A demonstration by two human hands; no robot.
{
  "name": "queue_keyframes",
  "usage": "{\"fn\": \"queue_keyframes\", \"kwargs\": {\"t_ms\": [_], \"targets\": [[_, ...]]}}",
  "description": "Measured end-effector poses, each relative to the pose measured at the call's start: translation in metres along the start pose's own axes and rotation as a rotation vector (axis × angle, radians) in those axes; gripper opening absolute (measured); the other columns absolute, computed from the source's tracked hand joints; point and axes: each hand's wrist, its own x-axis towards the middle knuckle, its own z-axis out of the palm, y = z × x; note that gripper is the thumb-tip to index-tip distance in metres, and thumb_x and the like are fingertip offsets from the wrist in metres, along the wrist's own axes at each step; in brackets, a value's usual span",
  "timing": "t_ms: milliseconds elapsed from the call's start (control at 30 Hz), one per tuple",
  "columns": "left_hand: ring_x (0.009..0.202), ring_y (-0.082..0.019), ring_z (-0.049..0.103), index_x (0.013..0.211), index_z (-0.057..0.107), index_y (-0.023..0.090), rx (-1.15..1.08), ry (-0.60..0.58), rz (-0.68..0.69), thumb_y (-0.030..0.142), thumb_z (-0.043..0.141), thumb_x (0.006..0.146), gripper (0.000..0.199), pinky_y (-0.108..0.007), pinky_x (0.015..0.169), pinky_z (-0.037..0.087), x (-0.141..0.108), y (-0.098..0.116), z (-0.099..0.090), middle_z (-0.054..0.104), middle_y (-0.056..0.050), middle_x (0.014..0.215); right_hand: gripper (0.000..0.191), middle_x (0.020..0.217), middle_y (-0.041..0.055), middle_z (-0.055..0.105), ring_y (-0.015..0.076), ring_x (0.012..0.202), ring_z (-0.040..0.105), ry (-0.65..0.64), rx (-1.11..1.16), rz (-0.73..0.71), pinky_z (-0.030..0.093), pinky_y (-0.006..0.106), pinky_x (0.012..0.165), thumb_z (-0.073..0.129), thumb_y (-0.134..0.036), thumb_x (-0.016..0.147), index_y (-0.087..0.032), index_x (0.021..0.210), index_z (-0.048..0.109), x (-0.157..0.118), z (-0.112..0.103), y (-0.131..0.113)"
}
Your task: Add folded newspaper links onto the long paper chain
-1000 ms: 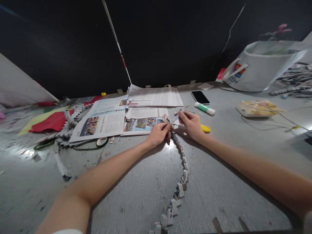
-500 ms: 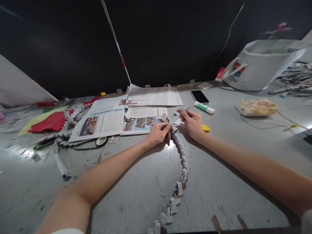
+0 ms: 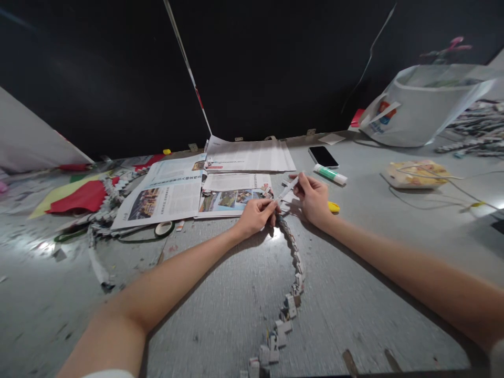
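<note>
A narrow folded paper strip (image 3: 288,190) slants up between my two hands. My left hand (image 3: 256,216) pinches its lower end, right at the top of a folded-paper chain (image 3: 296,262). From there the chain curves down the grey table toward its near edge, its zigzag links made of printed newspaper. My right hand (image 3: 313,198) has thumb and fingers closed on the strip's upper end. Small loose paper pieces lie beneath the hands. Just beyond my left hand is an open newspaper (image 3: 165,194).
Beyond my right hand lie a glue stick (image 3: 329,174), a phone (image 3: 323,156) and a yellow object (image 3: 333,207). A tissue pack (image 3: 415,174) with a cable and a white bag (image 3: 425,105) stand right. Left are a tape roll (image 3: 164,228), red paper (image 3: 79,197) and more chains (image 3: 104,210).
My right hand has shifted slightly, and the strip's upper end now points up more steeply and shows its pale side. My left hand and the chain stay in place.
</note>
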Motion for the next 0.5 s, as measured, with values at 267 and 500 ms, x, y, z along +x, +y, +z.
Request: {"fn": "queue_keyframes", "kwargs": {"t_ms": [267, 500], "targets": [[0.049, -0.011, 0.056, 0.086, 0.071, 0.016, -0.009, 0.025, -0.005, 0.069, 0.066, 0.1, 0.056, -0.025, 0.051, 0.042, 0.003, -0.005, 0.0, 0.064, -0.002, 0.055, 0.043, 0.072, -0.0002, 0.068, 0.0162, 0.063, 0.053, -0.253, -0.34, -0.084, 0.046, 0.033, 0.064, 0.065, -0.046, 0.102, -0.022, 0.133, 0.084, -0.016, 0.002, -0.01], [0.049, -0.013, 0.058, 0.084, 0.068, 0.016, -0.137, -0.024, -0.074, 0.068, 0.072, 0.096, 0.054, -0.025, 0.049, 0.043, 0.002, -0.004, 0.0, 0.065, -0.003, 0.057, 0.046, 0.093, 0.0061, 0.077, 0.0178, 0.071, 0.062, -0.391, -0.354, -0.172, 0.051, 0.036, 0.072, 0.053, -0.023, 0.098, -0.028, 0.131, 0.086, -0.019, 0.001, -0.011]]}}
